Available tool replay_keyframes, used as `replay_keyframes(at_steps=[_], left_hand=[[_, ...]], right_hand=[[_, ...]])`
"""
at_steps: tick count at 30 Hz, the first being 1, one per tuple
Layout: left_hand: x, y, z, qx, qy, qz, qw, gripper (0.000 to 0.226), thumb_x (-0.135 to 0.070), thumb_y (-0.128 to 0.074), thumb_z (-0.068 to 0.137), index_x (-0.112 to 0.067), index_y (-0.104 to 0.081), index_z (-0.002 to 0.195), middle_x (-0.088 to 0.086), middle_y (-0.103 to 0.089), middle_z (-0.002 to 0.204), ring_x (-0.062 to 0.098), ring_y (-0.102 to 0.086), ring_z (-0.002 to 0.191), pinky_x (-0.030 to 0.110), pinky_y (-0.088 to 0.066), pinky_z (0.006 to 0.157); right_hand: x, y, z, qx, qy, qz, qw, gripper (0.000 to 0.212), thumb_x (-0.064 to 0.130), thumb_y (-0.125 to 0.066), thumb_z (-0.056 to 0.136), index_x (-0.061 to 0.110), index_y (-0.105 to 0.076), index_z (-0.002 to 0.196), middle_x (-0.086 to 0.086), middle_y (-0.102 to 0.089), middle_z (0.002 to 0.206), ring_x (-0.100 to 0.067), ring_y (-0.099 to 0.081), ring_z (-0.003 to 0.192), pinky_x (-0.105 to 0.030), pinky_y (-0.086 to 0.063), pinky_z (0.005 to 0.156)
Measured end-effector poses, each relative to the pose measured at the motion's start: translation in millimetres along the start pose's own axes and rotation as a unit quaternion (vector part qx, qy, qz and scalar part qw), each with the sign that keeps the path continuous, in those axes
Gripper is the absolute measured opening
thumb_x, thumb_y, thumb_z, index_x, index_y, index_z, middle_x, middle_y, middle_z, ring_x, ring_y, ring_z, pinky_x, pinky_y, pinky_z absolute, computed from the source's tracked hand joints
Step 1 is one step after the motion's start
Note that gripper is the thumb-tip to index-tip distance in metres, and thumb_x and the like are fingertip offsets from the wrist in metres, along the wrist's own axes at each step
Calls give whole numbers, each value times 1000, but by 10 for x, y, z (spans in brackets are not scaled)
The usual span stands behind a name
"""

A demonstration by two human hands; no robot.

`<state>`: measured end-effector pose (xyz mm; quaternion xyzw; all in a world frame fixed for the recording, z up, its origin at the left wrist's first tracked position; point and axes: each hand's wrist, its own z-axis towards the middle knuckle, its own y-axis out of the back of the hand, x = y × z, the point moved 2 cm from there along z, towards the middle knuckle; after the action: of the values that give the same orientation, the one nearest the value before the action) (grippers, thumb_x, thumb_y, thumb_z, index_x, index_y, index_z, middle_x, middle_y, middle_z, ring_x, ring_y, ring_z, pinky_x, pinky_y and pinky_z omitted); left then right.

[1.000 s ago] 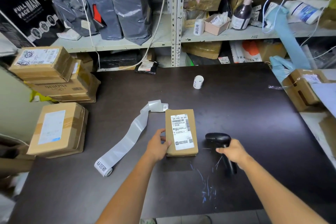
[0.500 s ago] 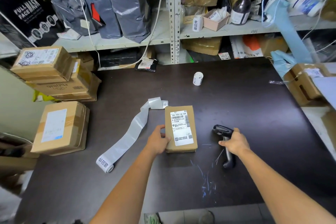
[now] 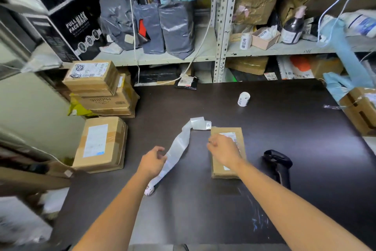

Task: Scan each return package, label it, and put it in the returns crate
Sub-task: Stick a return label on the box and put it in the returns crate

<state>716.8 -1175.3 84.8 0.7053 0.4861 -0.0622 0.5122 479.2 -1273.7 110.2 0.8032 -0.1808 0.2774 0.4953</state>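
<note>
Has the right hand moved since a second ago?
Yes: the right hand went left, off the scanner beside the package, and is now over the package.

On the table (image 3: 305,128), a package (image 3: 220,170) lies under the right hand (image 3: 223,152). A label strip (image 3: 179,145) runs from beneath the left hand (image 3: 151,162) to the package's far left corner. A scanner (image 3: 277,161) lies right of the right hand. A label roll (image 3: 243,99) stands well beyond both hands. Boxes (image 3: 99,142) sit left of the left hand.
</note>
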Motion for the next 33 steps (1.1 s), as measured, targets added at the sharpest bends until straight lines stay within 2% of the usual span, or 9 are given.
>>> replay_keyframes(at_steps=[6,8,10,15,19,22,26,28,33], left_hand=[[859,341,44,25,36,92,995,40,-23,-65,90,-16,-57,129,5,-66,118,20,-61,109,26,-45,92],[1037,352,97,43,31,108,993,41,-26,-67,89,-15,-60,127,3,-66,121,19,-60,114,26,-44,96],[1121,333,134,61,19,106,992,32,-28,-68,88,-17,-66,118,-4,-67,113,16,-62,110,23,-44,94],[1082,217,215,77,-26,92,992,4,-22,-66,89,-25,-66,85,-9,-67,87,9,-59,83,16,-38,66],[931,193,320,50,-53,32,997,10,-14,-65,86,-22,-66,81,-11,-67,81,4,-58,74,7,-37,61],[800,222,413,23,-51,-41,998,10,-13,-66,86,-21,-68,80,-4,-69,80,6,-58,70,10,-42,63],[654,268,490,12,-27,-154,988,9,-12,-66,88,-18,-66,81,3,-64,71,15,-56,65,22,-45,60],[609,275,499,22,-6,-199,980,3,-14,-68,89,-16,-66,90,2,-66,72,15,-59,66,22,-47,58],[592,248,490,83,12,-225,971,12,-6,-71,86,-5,-69,98,18,-74,91,21,-69,79,28,-53,75]], right_hand=[[438,-1109,-42,153,15,-55,987,25,35,-54,90,13,-65,95,-6,-68,94,-30,-64,94,-38,-53,83],[482,-1370,-65,198,-2,-76,977,30,33,-53,92,10,-54,72,-7,-58,73,-27,-60,75,-34,-46,70],[500,-1566,-71,214,-28,-69,974,38,35,-53,93,21,-37,61,1,-45,62,-17,-46,57,-30,-37,57],[544,-1878,-50,251,-143,75,954,27,40,-58,90,15,-54,81,-6,-63,80,-20,-56,64,-28,-47,59],[627,-1858,29,226,-196,251,920,13,22,-61,94,13,-51,96,-7,-54,77,-14,-46,61,-23,-39,55],[671,-1742,172,181,-201,332,904,27,12,-63,93,9,-48,115,-8,-57,84,-15,-50,66,-23,-43,57],[736,-1564,348,179,-199,337,902,22,16,-65,93,8,-55,110,-11,-63,105,-20,-61,85,-27,-53,70],[757,-1499,435,181,-185,343,903,23,12,-63,93,4,-62,115,-9,-66,98,-16,-63,78,-24,-54,68],[839,-1280,683,92,-134,325,931,3,4,-61,89,7,-62,89,-12,-65,85,-22,-62,75,-33,-53,70]])
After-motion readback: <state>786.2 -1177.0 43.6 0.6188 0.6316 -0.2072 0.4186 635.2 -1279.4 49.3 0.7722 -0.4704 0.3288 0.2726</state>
